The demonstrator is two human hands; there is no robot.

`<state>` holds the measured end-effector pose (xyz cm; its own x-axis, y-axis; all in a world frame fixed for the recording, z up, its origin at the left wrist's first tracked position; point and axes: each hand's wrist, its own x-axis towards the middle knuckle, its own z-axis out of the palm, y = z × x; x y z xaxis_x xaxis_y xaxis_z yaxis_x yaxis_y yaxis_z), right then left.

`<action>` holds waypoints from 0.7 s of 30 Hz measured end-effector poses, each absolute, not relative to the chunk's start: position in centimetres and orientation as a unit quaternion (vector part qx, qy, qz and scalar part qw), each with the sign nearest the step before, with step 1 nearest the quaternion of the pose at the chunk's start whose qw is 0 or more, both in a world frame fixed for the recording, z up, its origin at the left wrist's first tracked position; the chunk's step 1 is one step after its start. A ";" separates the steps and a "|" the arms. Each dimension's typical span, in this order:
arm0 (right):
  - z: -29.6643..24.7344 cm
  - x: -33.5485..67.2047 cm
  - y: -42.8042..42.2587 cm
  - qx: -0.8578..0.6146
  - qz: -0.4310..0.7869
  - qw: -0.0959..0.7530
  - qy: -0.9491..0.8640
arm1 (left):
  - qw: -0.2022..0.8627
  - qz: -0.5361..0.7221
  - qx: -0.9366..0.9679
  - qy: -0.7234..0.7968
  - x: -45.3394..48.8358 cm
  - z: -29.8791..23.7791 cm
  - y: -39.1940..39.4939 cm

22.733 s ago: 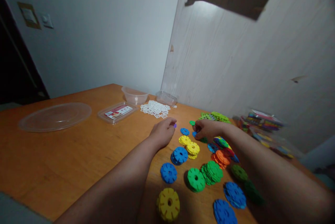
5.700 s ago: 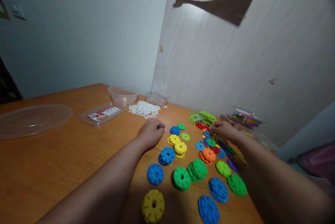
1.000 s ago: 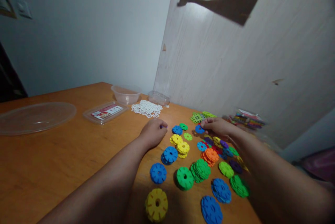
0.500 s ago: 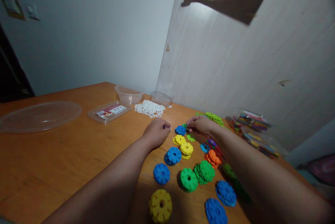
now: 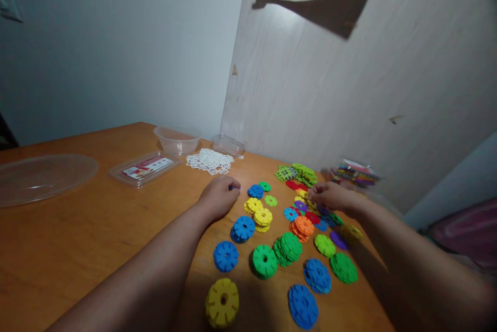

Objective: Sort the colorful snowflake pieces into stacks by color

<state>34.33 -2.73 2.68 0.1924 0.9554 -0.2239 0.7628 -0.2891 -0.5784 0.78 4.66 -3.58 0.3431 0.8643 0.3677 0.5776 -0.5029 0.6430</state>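
My left hand (image 5: 219, 197) is closed, resting by the table, with a small purple notched disc (image 5: 234, 187) partly showing at its fingertips. Just right of it lie a small stack of blue discs (image 5: 255, 191), a green disc (image 5: 265, 186) and some yellow discs (image 5: 262, 216). My right hand (image 5: 330, 197) reaches over the mixed pile of discs, fingers bent together above the yellow ones (image 5: 311, 206). Whether a disc is pinched there I cannot make out. Orange discs (image 5: 302, 228) and a red disc (image 5: 312, 217) lie nearer to me.
Stacks of blue (image 5: 303, 306), green (image 5: 264, 261) and yellow discs (image 5: 222, 302) stand in front. White lattice pieces (image 5: 210, 161) lie farther back, beside a clear bowl (image 5: 177, 140) and a labelled plastic lid (image 5: 145, 168). Green lattice pieces (image 5: 304, 174) are heaped near the wall.
My right hand has moved right, from beside the small blue stack to the mixed pile. The green disc by that stack is now uncovered. The view has turned slightly right.
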 end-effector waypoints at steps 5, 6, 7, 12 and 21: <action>1.7 34.0 -2.5 -0.760 0.184 0.064 -0.620 | 0.197 0.345 0.799 0.452 0.7 -3.4 4.6; 1.5 33.8 -2.2 -0.767 0.161 0.053 -0.618 | 0.197 0.344 0.800 0.450 0.7 -3.4 4.6; 1.4 33.7 -2.0 -0.773 0.146 0.046 -0.615 | 0.197 0.344 0.801 0.449 0.6 -3.4 4.6; 1.2 33.2 -1.0 -0.789 0.134 0.036 -0.599 | 0.206 0.345 0.793 0.457 0.7 -3.4 4.5; 1.2 33.0 -2.1 -0.757 0.254 0.178 -0.575 | 0.195 0.344 0.798 0.456 0.7 -3.2 4.3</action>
